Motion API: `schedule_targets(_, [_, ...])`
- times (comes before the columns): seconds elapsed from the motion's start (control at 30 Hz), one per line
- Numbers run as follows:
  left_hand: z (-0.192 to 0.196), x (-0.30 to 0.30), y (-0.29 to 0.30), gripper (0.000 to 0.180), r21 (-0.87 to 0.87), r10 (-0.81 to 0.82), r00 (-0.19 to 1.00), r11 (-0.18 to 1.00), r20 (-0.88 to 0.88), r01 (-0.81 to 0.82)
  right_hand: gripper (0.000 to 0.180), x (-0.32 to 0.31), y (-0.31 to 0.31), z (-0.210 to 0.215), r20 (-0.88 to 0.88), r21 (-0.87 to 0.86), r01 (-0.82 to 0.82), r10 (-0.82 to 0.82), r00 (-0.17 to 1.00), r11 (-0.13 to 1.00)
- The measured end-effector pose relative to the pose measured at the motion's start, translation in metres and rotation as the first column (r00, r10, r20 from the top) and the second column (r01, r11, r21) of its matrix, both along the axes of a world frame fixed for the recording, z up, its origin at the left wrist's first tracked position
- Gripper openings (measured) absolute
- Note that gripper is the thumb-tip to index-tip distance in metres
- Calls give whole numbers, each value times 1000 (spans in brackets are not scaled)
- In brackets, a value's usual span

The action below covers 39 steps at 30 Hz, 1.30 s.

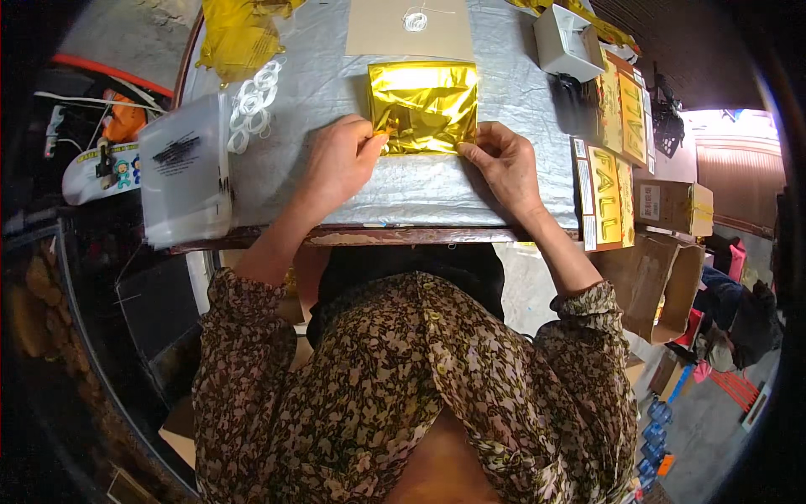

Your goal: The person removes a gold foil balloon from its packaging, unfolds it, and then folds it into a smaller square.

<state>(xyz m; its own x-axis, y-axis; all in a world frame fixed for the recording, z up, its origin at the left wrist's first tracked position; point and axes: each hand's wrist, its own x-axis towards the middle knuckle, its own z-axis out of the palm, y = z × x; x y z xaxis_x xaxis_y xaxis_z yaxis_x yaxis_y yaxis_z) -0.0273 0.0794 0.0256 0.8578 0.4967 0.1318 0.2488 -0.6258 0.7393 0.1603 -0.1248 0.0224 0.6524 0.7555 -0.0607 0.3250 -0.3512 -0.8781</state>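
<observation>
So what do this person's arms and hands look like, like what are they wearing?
Both arms have loose sleeves in a dark fabric with a small pale floral print, gathered at elastic cuffs pushed up toward the elbows, leaving the forearms bare. The left hand and right hand are bare: no gloves, and no rings or watch visible.

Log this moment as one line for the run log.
left hand: pinching gold foil sheet at near-left edge | right hand: pinching near-right corner | sheet flat on grey table

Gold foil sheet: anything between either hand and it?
Nothing visible. The left hand pinches the gold foil sheet at its lower left edge, and the right hand pinches its lower right corner. Both are already in contact with it on the grey table cover.
</observation>
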Motion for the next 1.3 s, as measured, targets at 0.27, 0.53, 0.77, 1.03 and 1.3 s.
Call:
schedule_targets(0.27, [-9,-3,-7,29,-18,72,978,997,196,-70,15,1,9,7,-23,-77,14,-16,1000,997])
schedule_targets(0.53, [-10,2,-12,33,12,137,971,990,198,-142,20,9,8,-3,-72,-32,19,-21,997,999])
schedule_targets(0.77, [-15,3,-13,32,38,153,972,986,180,-163,18,14,11,-5,-63,-77,2,-7,998,997])
schedule_targets(1.03, [-19,2,-15,33,124,195,971,969,135,-212,21,2,14,17,-228,87,145,-122,966,986])
schedule_targets(1.3, [-19,2,-13,33,93,200,971,973,132,-213,27,8,-1,3,149,-157,53,-30,988,986])
